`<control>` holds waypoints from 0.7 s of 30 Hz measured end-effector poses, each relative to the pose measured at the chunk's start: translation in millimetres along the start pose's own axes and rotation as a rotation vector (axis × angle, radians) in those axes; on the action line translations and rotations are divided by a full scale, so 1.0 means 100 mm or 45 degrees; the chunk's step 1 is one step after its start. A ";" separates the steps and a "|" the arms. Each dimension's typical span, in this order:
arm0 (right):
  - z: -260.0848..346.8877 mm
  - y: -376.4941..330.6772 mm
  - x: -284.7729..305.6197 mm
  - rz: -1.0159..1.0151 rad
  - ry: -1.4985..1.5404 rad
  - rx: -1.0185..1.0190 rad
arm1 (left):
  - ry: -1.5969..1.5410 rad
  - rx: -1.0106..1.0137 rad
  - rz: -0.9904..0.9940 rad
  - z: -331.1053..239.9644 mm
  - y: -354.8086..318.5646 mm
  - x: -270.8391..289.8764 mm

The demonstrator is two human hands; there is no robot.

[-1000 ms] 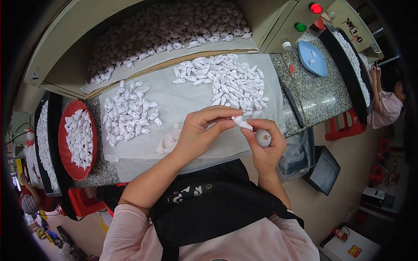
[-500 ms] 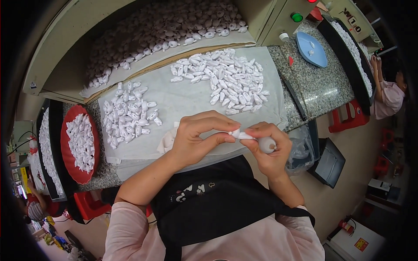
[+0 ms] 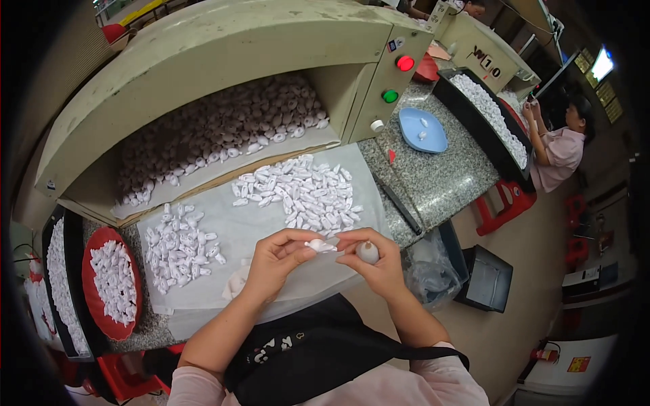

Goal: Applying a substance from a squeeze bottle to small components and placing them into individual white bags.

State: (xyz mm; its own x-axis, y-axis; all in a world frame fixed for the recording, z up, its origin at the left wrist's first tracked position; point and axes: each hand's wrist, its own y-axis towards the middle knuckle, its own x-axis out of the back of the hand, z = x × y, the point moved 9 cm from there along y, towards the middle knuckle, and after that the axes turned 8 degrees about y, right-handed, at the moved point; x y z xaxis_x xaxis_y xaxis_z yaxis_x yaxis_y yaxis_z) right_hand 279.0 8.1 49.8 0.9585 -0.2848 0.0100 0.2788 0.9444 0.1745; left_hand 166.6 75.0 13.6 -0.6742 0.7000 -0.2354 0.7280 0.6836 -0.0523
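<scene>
Between the thumb and fingertips of my left hand (image 3: 274, 264) is a small white moulded figure piece (image 3: 320, 245). My right hand (image 3: 386, 271) is closed round a pale grey rounded bulb (image 3: 367, 252) with a brownish tip. Its thumb and forefinger come up to the right end of the white piece; whether they touch it I cannot tell. Both hands are above the near edge of a white paper sheet (image 3: 233, 227). Beyond them on the sheet lies a pile of elongated white pieces (image 3: 298, 193). A second pile of white pieces (image 3: 179, 250) is to the left.
A cream machine (image 3: 223, 64) with an arched opening full of white pieces stands behind the sheet. Red tray (image 3: 88, 271) and black trough (image 3: 49, 271) are at left. Right are a dark bar (image 3: 399, 206), a blue plate (image 3: 433, 142), another trough (image 3: 467, 118) and a person (image 3: 558, 149).
The view has tilted up, showing more of the machine. My hands keep their hold but have drawn slightly apart, so more of the white piece shows between the fingertips.
</scene>
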 end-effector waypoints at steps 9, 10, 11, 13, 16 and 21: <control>-0.09 0.01 0.15 -0.095 0.246 -0.122 | -0.155 0.165 -0.077 0.14 -0.17 0.41; -0.16 0.00 0.20 -0.163 0.272 -0.124 | 0.134 0.118 -0.114 0.11 -0.19 0.60; -0.23 -0.04 0.21 -0.216 0.309 -0.138 | 0.407 0.052 -0.152 0.06 -0.19 0.76; -0.32 -0.08 0.16 -0.214 0.350 -0.171 | 1.060 -0.122 -0.195 -0.23 -0.18 0.96; -0.46 -0.07 -0.01 -0.216 0.400 -0.197 | 1.434 -0.139 -0.225 -0.38 -0.25 1.23; -0.56 -0.08 -0.24 -0.197 0.424 -0.220 | 1.624 -0.391 -0.167 -0.60 -0.44 1.30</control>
State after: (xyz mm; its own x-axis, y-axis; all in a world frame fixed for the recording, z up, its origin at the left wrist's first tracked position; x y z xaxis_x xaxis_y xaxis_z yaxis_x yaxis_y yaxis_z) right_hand 257.0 16.9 -6.6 0.8631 -0.3839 -0.3281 0.4002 0.9162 -0.0192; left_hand 39.1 148.4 43.1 -0.5035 0.2118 0.8376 0.7048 0.6615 0.2564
